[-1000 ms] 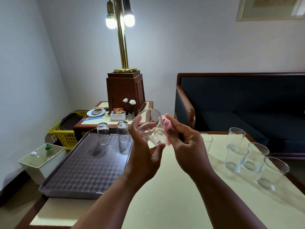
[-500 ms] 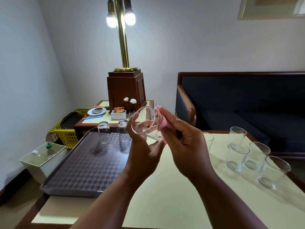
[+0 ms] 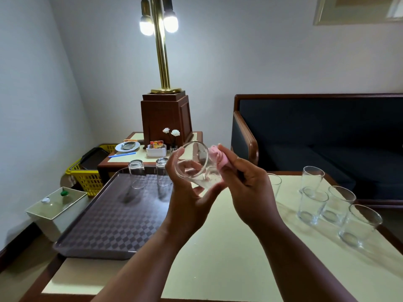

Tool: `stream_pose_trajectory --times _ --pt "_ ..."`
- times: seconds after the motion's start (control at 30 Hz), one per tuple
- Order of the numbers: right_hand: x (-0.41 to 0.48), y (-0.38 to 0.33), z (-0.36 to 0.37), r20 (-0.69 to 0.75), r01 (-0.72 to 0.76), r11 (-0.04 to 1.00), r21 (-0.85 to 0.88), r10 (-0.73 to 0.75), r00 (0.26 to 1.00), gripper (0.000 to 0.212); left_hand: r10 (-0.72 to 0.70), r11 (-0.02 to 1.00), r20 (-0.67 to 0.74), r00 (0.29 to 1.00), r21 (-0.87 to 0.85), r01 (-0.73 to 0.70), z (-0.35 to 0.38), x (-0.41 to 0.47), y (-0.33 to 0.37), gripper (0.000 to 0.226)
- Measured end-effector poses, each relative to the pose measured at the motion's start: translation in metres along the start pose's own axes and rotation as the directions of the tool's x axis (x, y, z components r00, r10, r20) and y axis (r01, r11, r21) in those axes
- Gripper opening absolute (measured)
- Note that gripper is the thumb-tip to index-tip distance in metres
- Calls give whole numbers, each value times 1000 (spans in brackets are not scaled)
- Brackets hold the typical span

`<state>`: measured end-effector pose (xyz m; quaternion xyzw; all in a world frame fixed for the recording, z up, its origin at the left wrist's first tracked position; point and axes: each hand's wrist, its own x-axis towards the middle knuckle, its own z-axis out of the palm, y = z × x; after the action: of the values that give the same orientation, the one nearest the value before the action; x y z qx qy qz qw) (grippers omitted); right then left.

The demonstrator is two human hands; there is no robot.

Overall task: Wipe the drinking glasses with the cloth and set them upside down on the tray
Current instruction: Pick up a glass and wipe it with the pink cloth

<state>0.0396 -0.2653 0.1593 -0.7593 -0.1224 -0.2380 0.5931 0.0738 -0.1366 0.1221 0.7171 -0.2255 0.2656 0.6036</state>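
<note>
- Glass (image 3: 192,166) in hand at the middle of the frame, tilted with its mouth toward the upper left. The left hand (image 3: 187,199) curls fingers and thumb round it from below.
- The right hand (image 3: 248,186) pinches a bunched pink cloth (image 3: 216,159) against the glass's outer wall near the base. I'd say this one is mid-wipe.
- Done, by the look of it: two glasses (image 3: 136,174) stand upside down, side by side, at the far edge of the tray (image 3: 104,232), left of centre.
- Left to do: four upright glasses (image 3: 313,205) clustered on the table (image 3: 218,269) at the right. A fifth (image 3: 275,184) is half hidden behind the right hand.
- With the one in hand, that makes six unfinished against two finished, so roughly a quarter through, I'd judge.
- The tray holds those two glasses and nothing else that I can see.
- The upright glasses show no liquid inside.
- A yellow basket (image 3: 87,182) at the left holds a dark flat thing; what it is I cannot tell.
- A white holder (image 3: 156,151) on the side table, just above centre, holds small packets.
</note>
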Motion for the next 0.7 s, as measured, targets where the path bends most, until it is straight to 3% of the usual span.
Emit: stream_pose_trajectory --times 0.1,0.23,0.3,0.47,0.63,0.7 --pt "-1 -3 -1 11 -34 997 75 33 999 38 -17 1000 37 999 9 17 -1 -3 0 100" --pt "-9 -21 3 45 136 982 132 -143 989 39 43 997 150 988 56 -52 1 -3 -9 100" --pt "-7 -17 2 34 140 985 103 -144 989 40 60 995 140 988 75 -72 1 -3 -11 97" --pt "2 -1 -6 -16 -47 995 87 49 999 35 -9 1000 69 998 23 7 -2 -3 1 104" --pt "-10 -20 -3 33 119 980 161 -126 991 35 65 998 34 997 -2 -65 1 1 13 88" --pt "-8 -17 -4 43 120 983 140 -127 991 37 62 998 11 998 7 -62 1 0 14 89"
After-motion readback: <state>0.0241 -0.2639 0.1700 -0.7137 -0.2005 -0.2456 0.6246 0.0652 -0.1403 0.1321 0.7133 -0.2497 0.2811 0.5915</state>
